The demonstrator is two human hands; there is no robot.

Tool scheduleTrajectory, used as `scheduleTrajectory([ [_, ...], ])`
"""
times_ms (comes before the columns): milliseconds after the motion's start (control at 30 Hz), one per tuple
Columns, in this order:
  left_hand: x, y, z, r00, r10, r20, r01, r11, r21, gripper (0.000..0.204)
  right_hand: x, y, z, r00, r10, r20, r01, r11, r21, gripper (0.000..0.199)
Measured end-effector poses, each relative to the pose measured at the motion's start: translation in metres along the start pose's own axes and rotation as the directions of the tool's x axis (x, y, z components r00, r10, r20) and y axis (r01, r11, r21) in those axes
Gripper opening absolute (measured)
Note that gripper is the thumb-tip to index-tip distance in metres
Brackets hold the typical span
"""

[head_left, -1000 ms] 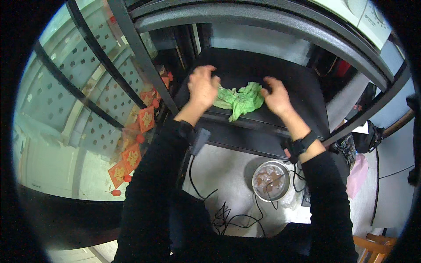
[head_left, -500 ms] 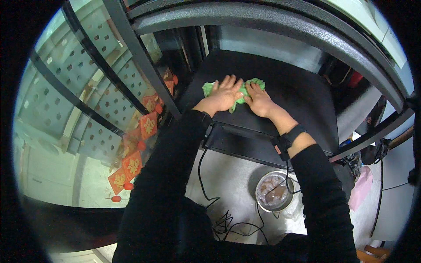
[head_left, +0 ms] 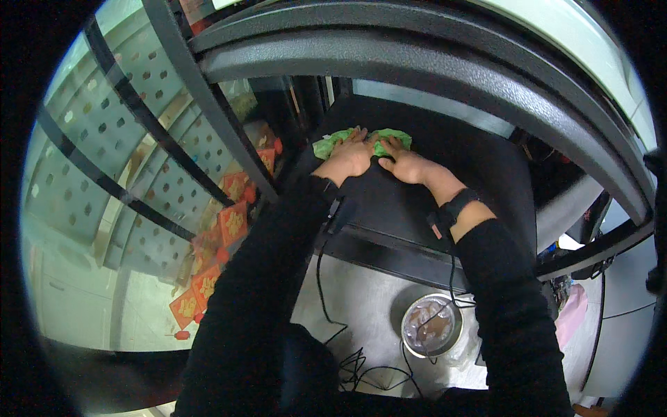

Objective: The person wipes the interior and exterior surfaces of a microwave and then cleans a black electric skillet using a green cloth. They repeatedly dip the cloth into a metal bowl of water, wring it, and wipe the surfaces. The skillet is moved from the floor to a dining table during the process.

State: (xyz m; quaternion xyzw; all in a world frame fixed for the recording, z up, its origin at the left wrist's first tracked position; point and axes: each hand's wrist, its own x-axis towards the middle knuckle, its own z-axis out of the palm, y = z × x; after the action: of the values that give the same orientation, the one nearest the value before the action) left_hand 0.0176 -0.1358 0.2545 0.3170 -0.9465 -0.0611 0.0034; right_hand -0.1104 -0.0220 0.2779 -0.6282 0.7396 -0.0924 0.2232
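Note:
A crumpled green cloth point(head_left: 325, 146) lies on a flat black panel point(head_left: 462, 170) framed by dark metal bars. My left hand point(head_left: 353, 156) presses down on the cloth's left part, fingers stretched forward over it. Just beside it, my right hand point(head_left: 408, 165) rests with its fingers on the cloth's right part and its thumb held apart. Both hands are open, palms down, hiding the middle of the cloth. A black strap with a small device circles my right wrist.
A thick dark curved bar point(head_left: 417, 52) arches over the panel. Red paper decorations point(head_left: 233, 221) hang at the left by a clear pane. Below stands a round metal pot point(head_left: 432, 325) with a clear bag inside, near tangled black cables point(head_left: 379, 372). A pink bag point(head_left: 572, 316) lies at right.
Both hands have drawn closer together with the cloth, which has shifted slightly left on the panel. The whole view has tilted a little, bringing the curved bar lower in the picture.

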Motion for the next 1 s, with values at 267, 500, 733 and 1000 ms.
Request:
scheduleTrajectory([
  [267, 0.123, -0.049, 0.020, 0.981, -0.161, -0.106, 0.174, 0.976, 0.129, 0.047, -0.004, -0.001, 0.008, 1.000, -0.009, 0.020, 0.013, 0.984, -0.178, 0.069],
  [500, 0.155, -0.077, -0.009, 0.964, -0.253, -0.080, 0.259, 0.963, 0.078, 0.042, -0.007, 0.000, -0.005, 0.990, 0.003, 0.142, 0.000, 1.000, -0.023, 0.071],
  [733, 0.153, -0.089, -0.017, 0.962, -0.253, -0.103, 0.261, 0.963, 0.068, 0.037, -0.007, -0.002, 0.002, 0.996, -0.019, 0.085, 0.023, 0.998, -0.055, 0.075],
  [1000, 0.157, -0.101, -0.024, 0.955, -0.270, -0.126, 0.279, 0.959, 0.060, 0.032, -0.004, 0.000, 0.000, 0.985, 0.005, 0.173, 0.006, 0.998, -0.061, 0.077],
])
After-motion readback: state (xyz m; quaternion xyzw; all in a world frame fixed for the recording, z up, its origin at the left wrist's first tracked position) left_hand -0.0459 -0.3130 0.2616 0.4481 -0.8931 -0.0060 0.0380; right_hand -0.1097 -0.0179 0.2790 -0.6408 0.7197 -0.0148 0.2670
